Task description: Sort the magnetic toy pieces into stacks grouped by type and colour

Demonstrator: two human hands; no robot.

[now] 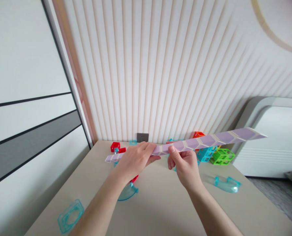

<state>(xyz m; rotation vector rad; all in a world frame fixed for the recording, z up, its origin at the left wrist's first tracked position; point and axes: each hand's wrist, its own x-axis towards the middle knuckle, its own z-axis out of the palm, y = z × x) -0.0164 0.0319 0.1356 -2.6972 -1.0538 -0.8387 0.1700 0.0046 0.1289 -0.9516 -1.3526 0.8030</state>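
A long, narrow purple strip [205, 141] with pale cross lines stretches across the view above the table. It looks like folded or rolled patterned paper, and its right end tapers to a point. My left hand [138, 157] is wrapped over the strip left of its middle, hiding part of it. My right hand [185, 162] pinches its lower edge, with the thumb on the near face and the fingers curled behind. The strip's left end sticks out beyond my left hand, and its longer right end rises slightly.
On the beige table [160, 203] lie a red block [115, 146], a clear teal square piece [71, 216], a clear curved piece [227, 184], blue [206, 154] and green frame blocks [222, 156]. A ribbed wall [146, 72] with a dark socket [142, 137] stands behind.
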